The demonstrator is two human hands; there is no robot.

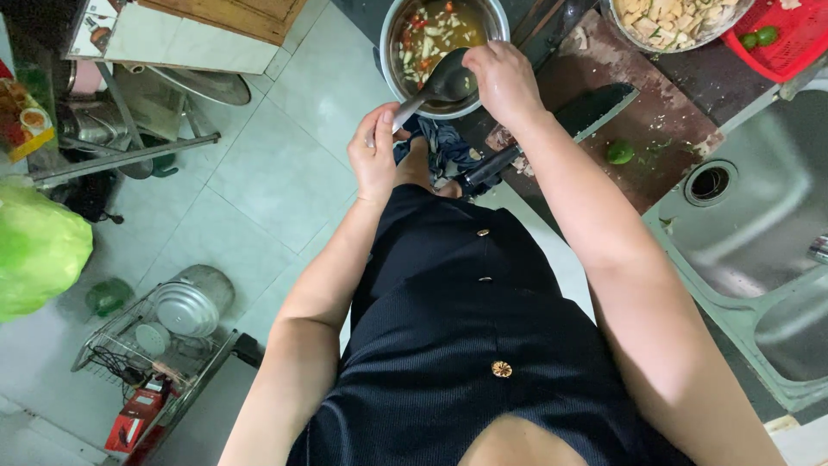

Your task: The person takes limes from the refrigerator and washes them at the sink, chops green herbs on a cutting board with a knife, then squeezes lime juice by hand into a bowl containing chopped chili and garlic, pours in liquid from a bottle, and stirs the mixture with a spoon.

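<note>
Two hands meet over a steel pot: the left hand [375,155] closes its fingers around the handle end of a metal ladle [435,86], while the right hand [503,82] hovers curled at the ladle's bowl, fingertips bent down toward it; whether they pinch anything I cannot tell. The ladle's bowl sits over the near rim of the pot [390,52], which holds brownish liquid with chopped red and pale pieces. Just right of the pot lies a dark cutting board [655,129] with a cleaver [552,129] across it, handle toward the person, and a green lime [619,153] beside the blade. Farther back stand a bowl of pale chopped food [668,22] and a red basket [789,43]. A steel sink [759,224] lies to the right. On the tiled floor to the left, a wire rack [155,345] holds metal lids.
</note>
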